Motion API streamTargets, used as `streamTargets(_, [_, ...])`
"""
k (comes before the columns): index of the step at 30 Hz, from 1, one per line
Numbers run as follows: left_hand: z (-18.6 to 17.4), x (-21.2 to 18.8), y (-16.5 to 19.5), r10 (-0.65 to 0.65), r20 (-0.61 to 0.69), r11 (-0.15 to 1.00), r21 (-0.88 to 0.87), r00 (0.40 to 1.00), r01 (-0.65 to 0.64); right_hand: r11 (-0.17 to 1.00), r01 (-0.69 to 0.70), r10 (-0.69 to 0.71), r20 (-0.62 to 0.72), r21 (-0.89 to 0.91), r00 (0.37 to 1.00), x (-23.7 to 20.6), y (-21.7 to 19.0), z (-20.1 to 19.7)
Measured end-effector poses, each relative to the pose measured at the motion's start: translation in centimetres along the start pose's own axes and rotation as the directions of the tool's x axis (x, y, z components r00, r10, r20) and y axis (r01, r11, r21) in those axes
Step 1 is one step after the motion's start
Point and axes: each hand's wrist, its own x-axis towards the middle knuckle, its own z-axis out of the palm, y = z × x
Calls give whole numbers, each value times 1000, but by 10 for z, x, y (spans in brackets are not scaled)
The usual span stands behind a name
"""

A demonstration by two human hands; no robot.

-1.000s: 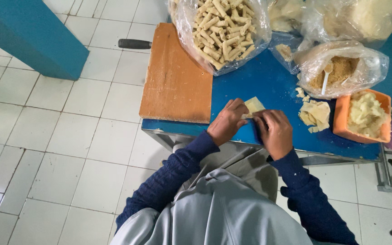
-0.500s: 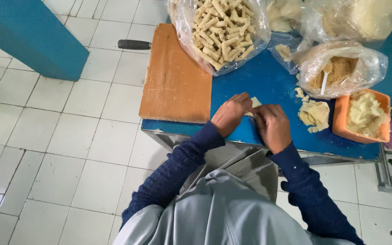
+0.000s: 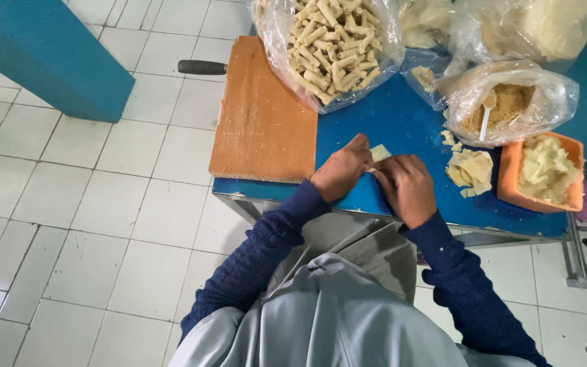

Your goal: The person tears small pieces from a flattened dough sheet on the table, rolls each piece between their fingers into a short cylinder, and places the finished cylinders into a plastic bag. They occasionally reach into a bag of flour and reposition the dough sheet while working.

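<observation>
My left hand and my right hand meet over the blue table, both pressing on a pale dough wrapper that lies flat there. Only a corner of the wrapper shows past my fingers. A small pile of similar pale wrappers lies just right of my right hand. An orange tub with pale mashed filling stands further right.
A wooden board lies at the table's left end, a dark handle poking out behind it. A clear bag of finished rolls and a bag of crumbs with a spoon stand at the back. White tiled floor lies left.
Both hands have closed over the wrapper and shifted a little forward; less of the wrapper shows now than a second ago.
</observation>
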Motion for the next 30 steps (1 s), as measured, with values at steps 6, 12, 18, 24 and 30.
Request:
streamTargets(6, [3,1,0,25,12,999,43,1000,-26,999,-45,45,29,8,999,2,7,3])
streamTargets(12, [11,9,-15,22,4,999,44,1000,-22,983,-125,117,65,137,991,4,11,3])
streamTargets(18, [16,12,-22,3,-4,999,46,1000,-3,998,-31,28,48,63,998,4,10,0])
streamTargets(24, [7,4,-14,178,-25,984,17,984,-178,998,-31,28,64,47,998,4,17,3])
streamTargets(30, [5,5,-6,24,-83,999,-24,996,-26,986,-46,28,109,161,994,9,31,9])
